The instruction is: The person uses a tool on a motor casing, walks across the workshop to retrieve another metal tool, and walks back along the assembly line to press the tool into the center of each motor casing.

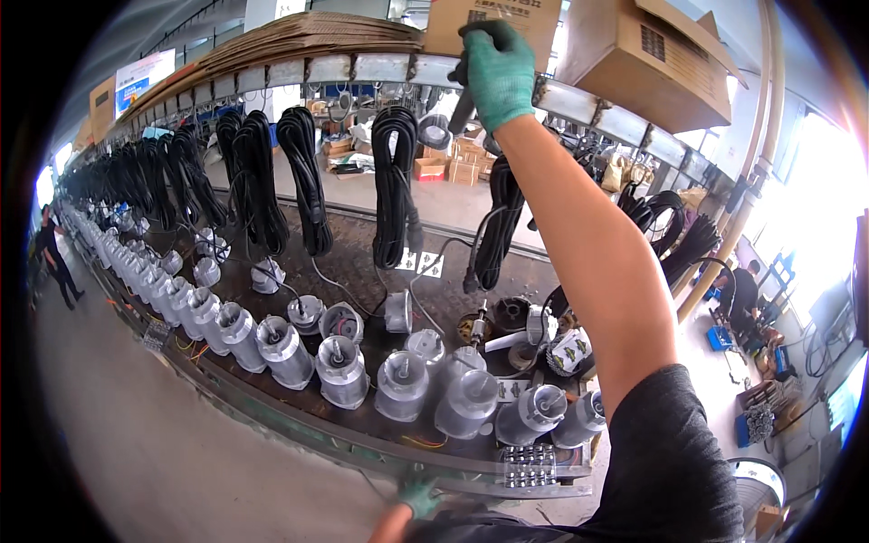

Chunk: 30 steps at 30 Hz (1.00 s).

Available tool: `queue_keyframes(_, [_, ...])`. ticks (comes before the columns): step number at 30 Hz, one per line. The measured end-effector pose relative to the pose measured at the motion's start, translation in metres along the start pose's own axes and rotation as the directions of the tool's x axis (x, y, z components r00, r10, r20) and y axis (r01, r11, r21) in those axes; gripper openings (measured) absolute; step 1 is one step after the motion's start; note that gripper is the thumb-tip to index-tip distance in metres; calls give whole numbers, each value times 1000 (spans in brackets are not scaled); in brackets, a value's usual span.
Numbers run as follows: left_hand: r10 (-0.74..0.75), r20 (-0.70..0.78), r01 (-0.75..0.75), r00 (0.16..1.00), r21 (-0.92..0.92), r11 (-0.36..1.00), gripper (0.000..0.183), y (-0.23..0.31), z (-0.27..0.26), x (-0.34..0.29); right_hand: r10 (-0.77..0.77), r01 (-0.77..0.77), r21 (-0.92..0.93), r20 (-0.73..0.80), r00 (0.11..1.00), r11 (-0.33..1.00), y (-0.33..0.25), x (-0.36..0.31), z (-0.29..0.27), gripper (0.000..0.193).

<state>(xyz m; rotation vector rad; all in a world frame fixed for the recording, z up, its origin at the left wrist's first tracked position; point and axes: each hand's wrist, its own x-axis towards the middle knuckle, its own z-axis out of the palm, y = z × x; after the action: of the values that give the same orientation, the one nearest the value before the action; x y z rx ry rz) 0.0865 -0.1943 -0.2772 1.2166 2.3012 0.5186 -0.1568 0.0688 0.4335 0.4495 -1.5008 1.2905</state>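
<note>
My right hand [503, 81], in a green glove with dark fingertips, is raised to the overhead rail in front of a cardboard box [444, 32]. Its fingers are curled round something dark and narrow that pokes out below them; what it is, I cannot make out. Low in the view, my left hand [418, 496], also green-gloved, is at the bench's front edge, its fingers smeared. Between the hands stand silver cylindrical motor housings [402, 385] in a long row. Behind them hang coiled black cables [395, 185], some with leads running down to the bench parts.
Flattened cardboard [299, 38] and an open carton [647, 63] lie on the overhead rack. A tray of small metal parts [529, 466] sits at the bench's right corner. One person [56, 253] stands far left; another [744, 294] is at the right, near blue bins [720, 338].
</note>
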Motion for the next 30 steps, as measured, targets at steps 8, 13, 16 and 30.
queue_keyframes(8, [-18, 161, 28, 987, -59, 998, 81, 25, -43, -28, 21, 65, -258, 315, 949, 964, 19, -48, -22, 22])
queue_keyframes(13, [-10, 69, 8, 998, 31, 1000, 79, 26, -41, -16, -80, 440, -499, 590, 804, 746, -62, -94, -73, 55])
queue_keyframes(16, [-8, 37, 7, 999, 51, 999, 71, 40, -54, -9, 219, 749, -607, 794, 567, 266, -110, -171, -175, 30])
queue_keyframes(30, [102, 7, -102, 995, 72, 992, 39, 215, -33, 9, 494, -933, 69, -833, -249, -353, -389, -859, -583, 20])
